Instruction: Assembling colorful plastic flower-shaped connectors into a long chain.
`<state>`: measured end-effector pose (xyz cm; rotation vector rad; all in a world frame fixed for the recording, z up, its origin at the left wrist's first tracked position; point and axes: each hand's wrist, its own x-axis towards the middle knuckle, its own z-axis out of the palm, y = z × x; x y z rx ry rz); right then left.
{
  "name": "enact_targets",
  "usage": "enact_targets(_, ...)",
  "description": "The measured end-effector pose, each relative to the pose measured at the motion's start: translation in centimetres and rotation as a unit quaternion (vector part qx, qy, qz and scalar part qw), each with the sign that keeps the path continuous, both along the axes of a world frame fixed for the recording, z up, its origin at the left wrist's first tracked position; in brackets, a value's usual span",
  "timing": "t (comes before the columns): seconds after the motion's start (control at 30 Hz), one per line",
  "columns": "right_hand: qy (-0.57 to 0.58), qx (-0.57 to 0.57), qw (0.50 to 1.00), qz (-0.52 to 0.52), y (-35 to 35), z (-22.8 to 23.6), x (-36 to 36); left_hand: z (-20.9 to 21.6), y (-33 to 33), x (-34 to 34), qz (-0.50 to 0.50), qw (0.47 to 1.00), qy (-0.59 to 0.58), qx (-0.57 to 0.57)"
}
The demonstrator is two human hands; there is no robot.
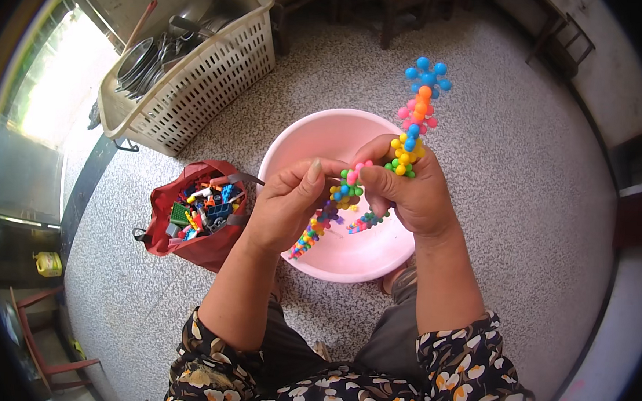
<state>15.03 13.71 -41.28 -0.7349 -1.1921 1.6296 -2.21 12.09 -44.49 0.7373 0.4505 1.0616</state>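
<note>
Both hands grip a long chain of colourful plastic snowflake-like connector pieces [404, 156] above a pink basin [303, 137]. My left hand [289, 198] is closed around the chain's middle, thumb raised, and a strand hangs below it toward the basin's near rim. With thumb and fingers pinched, my right hand [414, 188] holds the chain by a pink and green part. From there the upper end rises past the right hand and ends in a blue piece. Another short stretch of the chain hangs inside the basin. The fingers partly hide the joints between pieces.
Left of the basin stands a red fabric bag [215, 249] full of mixed plastic building toys. Behind it is a cream slatted basket [219, 62] with pans and utensils. Wooden stools [388, 6] line the far wall. A yellow bottle [48, 264] stands at far left.
</note>
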Motion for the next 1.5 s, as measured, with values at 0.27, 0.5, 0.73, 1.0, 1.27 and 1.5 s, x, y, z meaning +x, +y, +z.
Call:
enact_targets(0.27,0.028,-0.009,0.999,-0.029,0.0,-0.2,-0.5,0.1,-0.1,0.1,0.019,0.994,0.075,0.079)
enact_targets(0.5,0.126,-0.045,0.991,-0.016,-0.1,-0.5,-0.9,0.2,-0.2,0.6,0.048,0.996,0.046,0.067)
enact_targets(0.73,0.140,-0.057,0.988,-0.034,0.4,-0.1,-0.1,-0.3,-0.1,-0.2,0.017,0.997,-0.022,0.068)
enact_targets(1.0,0.068,-0.025,0.997,0.021,0.1,-0.3,0.2,-0.6,0.0,-0.3,-0.014,0.996,-0.053,0.066)
enact_targets(1.27,-0.004,-0.012,1.000,0.018,-0.1,-0.1,0.1,-0.5,0.0,0.0,-0.043,0.998,-0.034,-0.005)
enact_targets(1.5,0.015,-0.033,0.999,-0.020,-0.1,0.3,0.1,-0.1,-0.1,0.0,-0.009,0.997,0.053,0.061)
